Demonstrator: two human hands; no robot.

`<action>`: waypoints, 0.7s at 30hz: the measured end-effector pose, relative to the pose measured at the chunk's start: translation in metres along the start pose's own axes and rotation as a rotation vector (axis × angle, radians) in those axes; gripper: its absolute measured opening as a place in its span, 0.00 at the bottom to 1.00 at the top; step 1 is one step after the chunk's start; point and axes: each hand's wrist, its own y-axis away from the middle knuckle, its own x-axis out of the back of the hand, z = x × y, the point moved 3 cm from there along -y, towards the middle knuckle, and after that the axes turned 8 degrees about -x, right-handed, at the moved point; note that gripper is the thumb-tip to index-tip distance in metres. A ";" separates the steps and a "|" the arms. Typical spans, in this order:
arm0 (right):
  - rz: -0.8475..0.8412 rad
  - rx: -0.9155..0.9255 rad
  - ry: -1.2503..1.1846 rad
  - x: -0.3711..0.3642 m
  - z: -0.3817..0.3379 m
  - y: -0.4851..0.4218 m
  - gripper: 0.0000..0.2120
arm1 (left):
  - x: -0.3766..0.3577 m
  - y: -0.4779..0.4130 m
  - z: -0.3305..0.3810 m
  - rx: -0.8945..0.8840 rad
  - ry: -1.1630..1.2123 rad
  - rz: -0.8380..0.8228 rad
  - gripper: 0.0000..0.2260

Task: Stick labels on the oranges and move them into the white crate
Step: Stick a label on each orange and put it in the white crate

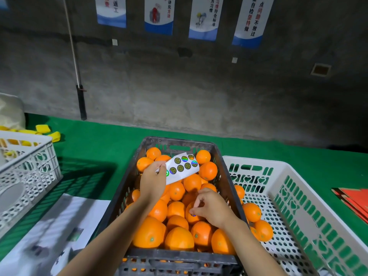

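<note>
A dark grey crate (127,188) in front of me is heaped with oranges (149,234). My left hand (151,182) pinches a white sheet of round shiny labels (183,166) above the heap. My right hand (211,208) rests on one orange (192,218) in the middle of the crate, its curled fingers pressing a small label onto the peel. To the right stands the white crate (294,170), with several oranges (252,212) lying along its left side.
A second white crate (39,156) sits at the left on the green table cover, with yellow foam pieces (42,128) behind it. Printed paper (59,226) lies left of the dark crate. Red card sheets (354,200) lie at the far right. A grey wall rises behind.
</note>
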 end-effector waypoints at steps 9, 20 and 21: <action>-0.034 -0.158 -0.093 0.001 0.012 0.001 0.17 | 0.001 0.001 0.000 -0.007 0.009 0.010 0.07; -0.141 -0.203 -0.146 -0.003 0.017 0.001 0.23 | 0.001 0.001 0.001 -0.018 0.022 0.014 0.06; -0.168 -0.212 -0.119 -0.004 0.018 0.001 0.29 | 0.001 0.001 0.000 -0.017 0.024 0.014 0.06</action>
